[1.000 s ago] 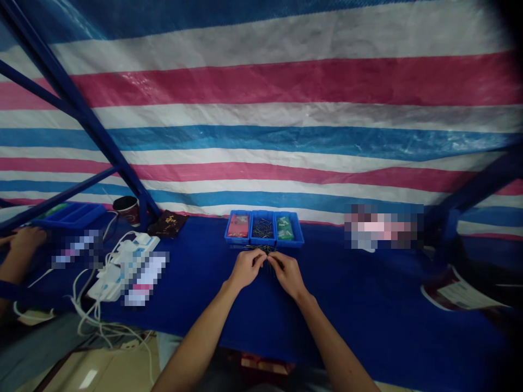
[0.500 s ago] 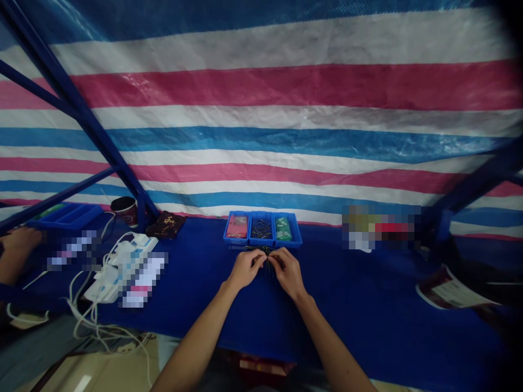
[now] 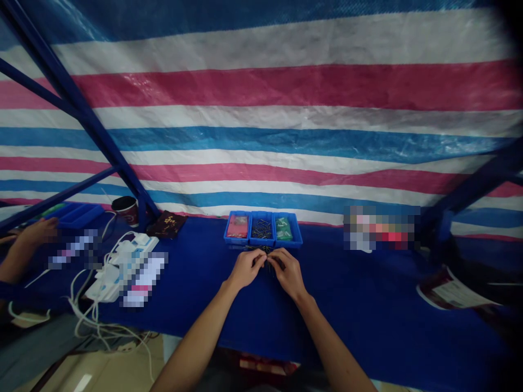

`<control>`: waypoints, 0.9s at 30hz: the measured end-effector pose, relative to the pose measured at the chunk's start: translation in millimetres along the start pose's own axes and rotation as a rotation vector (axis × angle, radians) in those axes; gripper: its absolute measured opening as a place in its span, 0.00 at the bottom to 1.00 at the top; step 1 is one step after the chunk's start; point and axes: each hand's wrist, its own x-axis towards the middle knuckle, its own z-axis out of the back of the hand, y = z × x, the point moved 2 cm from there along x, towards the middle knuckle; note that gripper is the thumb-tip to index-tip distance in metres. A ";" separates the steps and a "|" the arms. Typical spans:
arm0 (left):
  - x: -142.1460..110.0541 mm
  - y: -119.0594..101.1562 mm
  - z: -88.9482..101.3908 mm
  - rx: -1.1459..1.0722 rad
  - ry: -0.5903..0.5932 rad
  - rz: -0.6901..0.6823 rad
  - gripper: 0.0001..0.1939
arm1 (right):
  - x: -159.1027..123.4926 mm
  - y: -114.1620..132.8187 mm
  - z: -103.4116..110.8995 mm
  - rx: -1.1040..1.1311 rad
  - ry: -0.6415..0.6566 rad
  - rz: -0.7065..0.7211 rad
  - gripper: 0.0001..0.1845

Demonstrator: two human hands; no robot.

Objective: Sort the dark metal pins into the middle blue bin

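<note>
My left hand [image 3: 244, 269] and my right hand [image 3: 288, 271] meet fingertip to fingertip on the blue table [image 3: 368, 305], both curled in a pinch. Between and just beyond the fingers lies a small heap of thin dark pins [image 3: 261, 249]; what exactly each pinch holds is too small to make out. Directly behind stand three small blue bins side by side: a left bin with red parts [image 3: 237, 226], a middle bin with dark pins [image 3: 262, 228], a right bin with green parts [image 3: 284, 228].
A white power strip with tangled cables [image 3: 122, 261] lies at the left, a dark paper cup [image 3: 125, 209] and a dark pouch [image 3: 167, 224] behind it. Another person's hand [image 3: 36, 231] is near a blue tray [image 3: 71, 215] at far left. A striped tarp backs the table.
My hands stay together at the pins with only slight finger shifts. The other person's hand at the far left has moved a little right and up.
</note>
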 end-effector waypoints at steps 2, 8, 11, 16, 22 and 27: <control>0.1 0.3 -0.2 -0.005 0.003 0.003 0.13 | 0.1 0.2 0.1 0.003 0.000 0.000 0.11; 0.6 1.1 -0.4 -0.002 -0.009 0.012 0.14 | -0.1 -0.8 -0.2 -0.006 -0.001 0.005 0.11; 0.3 -0.2 0.1 -0.004 -0.010 0.006 0.14 | -0.3 -1.4 0.4 -0.018 -0.023 0.000 0.11; -0.2 -0.3 -0.9 -0.019 0.014 0.002 0.13 | -0.3 -1.3 2.6 -0.028 -0.039 0.001 0.12; 0.4 1.1 -1.7 -0.009 0.015 -0.005 0.15 | -0.5 -3.1 2.2 -0.027 -0.034 0.007 0.09; 0.9 -0.3 -0.6 -0.014 0.008 -0.016 0.15 | -0.8 -5.2 1.2 -0.037 -0.042 -0.014 0.09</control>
